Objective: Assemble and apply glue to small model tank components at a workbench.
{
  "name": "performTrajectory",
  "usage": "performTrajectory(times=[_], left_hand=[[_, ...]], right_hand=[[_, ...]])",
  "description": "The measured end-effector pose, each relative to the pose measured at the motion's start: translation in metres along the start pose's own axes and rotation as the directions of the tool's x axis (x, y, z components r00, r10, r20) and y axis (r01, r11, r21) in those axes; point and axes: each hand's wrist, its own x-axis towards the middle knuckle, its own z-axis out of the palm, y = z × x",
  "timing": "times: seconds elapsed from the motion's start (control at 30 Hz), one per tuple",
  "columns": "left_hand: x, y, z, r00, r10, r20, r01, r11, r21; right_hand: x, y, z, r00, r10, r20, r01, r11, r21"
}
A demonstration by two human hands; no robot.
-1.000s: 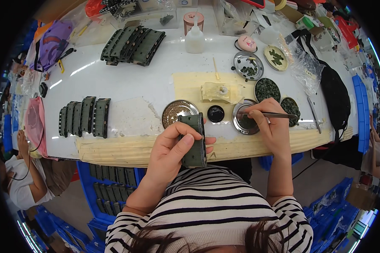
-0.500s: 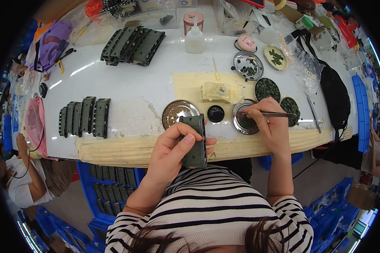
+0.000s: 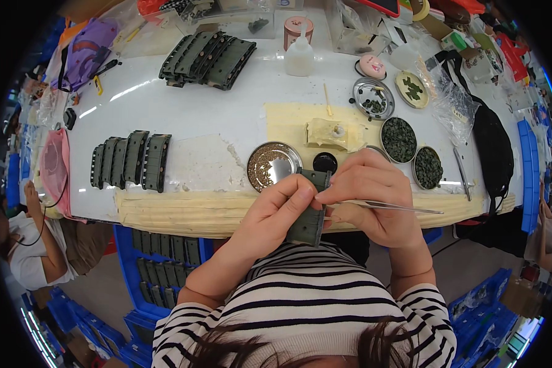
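My left hand [image 3: 275, 211] grips a dark green flat rectangular part [image 3: 308, 214] held upright just in front of my chest, over the table's near edge. My right hand [image 3: 372, 193] holds thin metal tweezers [image 3: 389, 207] and has their tip against the upper right edge of that part. A round metal dish of tiny brownish pieces [image 3: 273, 165] lies just beyond my left hand. A small black round cap [image 3: 325, 162] sits beside it. My right hand hides another metal dish behind it.
Rows of dark green parts lie at mid-left [image 3: 130, 161] and at the far centre [image 3: 207, 56]. Metal dishes of small dark green pieces [image 3: 398, 138] stand at the right, with a white squeeze bottle [image 3: 299, 55] farther back. Another person [image 3: 27, 245] sits at lower left.
My right hand has come left from the metal dish with the tweezers and now meets the green part. My left hand has kept its hold on the part.
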Motion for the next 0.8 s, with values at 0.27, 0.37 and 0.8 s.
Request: performTrajectory(times=[0.27, 0.37, 0.8], left_hand=[[-0.001, -0.001, 0.003, 0.999, 0.006, -0.047, -0.020, 0.952, -0.307], [-0.001, -0.005, 0.002, 0.996, -0.011, -0.094, -0.020, 0.945, -0.328], [-0.001, -0.006, 0.003, 0.995, -0.013, -0.095, -0.019, 0.946, -0.323]], right_hand=[[-0.008, -0.005, 0.006, 0.993, -0.080, -0.092, 0.067, 0.988, -0.138], [-0.019, -0.005, 0.019, 0.965, -0.231, -0.123, 0.182, 0.930, -0.318], [-0.019, -0.007, 0.026, 0.938, -0.344, -0.041, 0.269, 0.799, -0.538]])
